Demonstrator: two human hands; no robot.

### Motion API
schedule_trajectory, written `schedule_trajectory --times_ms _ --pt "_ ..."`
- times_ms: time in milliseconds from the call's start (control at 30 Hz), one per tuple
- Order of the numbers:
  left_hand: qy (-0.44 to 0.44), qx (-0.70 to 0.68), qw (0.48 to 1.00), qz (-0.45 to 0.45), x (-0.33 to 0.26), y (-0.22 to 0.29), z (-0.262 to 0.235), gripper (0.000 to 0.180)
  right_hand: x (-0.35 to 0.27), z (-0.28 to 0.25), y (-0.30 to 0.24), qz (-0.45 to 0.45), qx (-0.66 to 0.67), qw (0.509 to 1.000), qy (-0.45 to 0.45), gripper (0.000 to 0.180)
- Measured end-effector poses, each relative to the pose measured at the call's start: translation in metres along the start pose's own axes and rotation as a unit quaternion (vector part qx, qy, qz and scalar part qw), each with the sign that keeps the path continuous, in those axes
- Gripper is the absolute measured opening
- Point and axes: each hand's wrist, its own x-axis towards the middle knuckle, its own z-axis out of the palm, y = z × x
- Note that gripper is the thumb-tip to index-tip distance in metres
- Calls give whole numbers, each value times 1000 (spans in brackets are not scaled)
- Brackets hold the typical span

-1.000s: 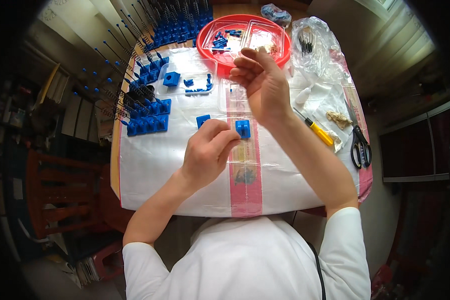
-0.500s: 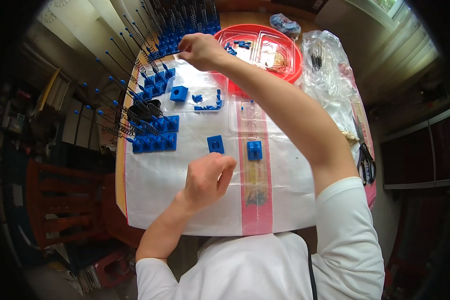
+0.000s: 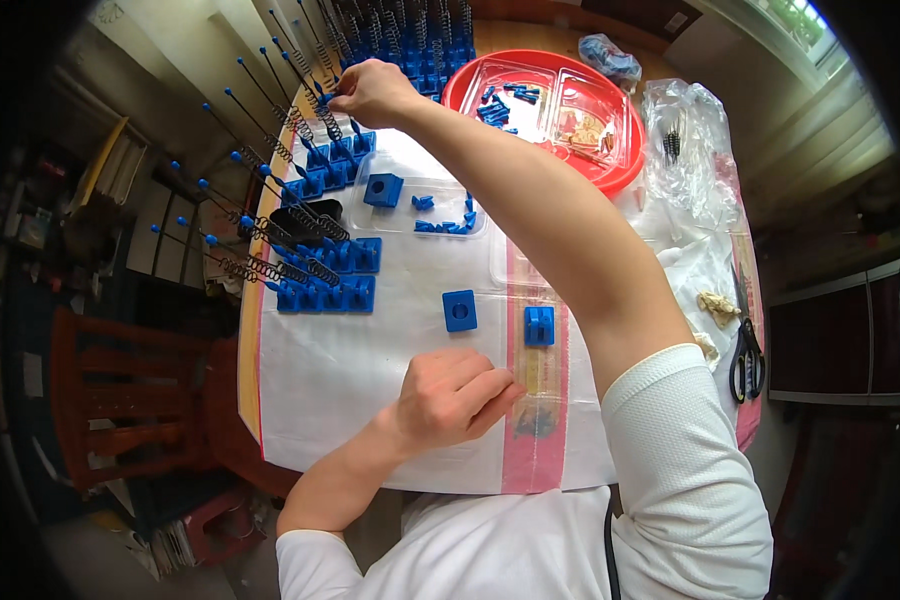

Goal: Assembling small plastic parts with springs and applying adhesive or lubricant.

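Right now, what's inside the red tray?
The red tray holds a clear plastic container with blue pieces at left. Anything behind your right forearm, at the near edge, is hidden.

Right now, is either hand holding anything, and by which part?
Right hand: by the spring rods, hold unclear. Left hand: curled, nothing visible in its grip.

You worked in what looked like a home. A wooden chair (image 3: 220, 400), a window (image 3: 798, 28) and curtains (image 3: 825, 150) showed it.

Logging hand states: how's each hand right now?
Left hand: loosely curled; whether holding anything cannot be told.
Right hand: beside black-spring-topped square blue blocks; grip cannot be told.
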Motion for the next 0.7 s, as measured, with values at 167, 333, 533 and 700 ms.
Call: schedule_trajectory --times_ms 167,333,533,700 --pt "17 -4 1000 5 3 -2 -1 21 -4 -12 8 -24 48 995 87 29" --pt "80 0 997 -5 -1 -7 4 39 -46 -55 -12 -51 110 972 200 28" --pt "183 54 978 -81 -5 -5 -11 44 -179 -134 -25 -13 327 943 63 26" --pt "155 61 980 -112 22 13 -20 50 -306 -146 -27 83 445 891 -31 17"
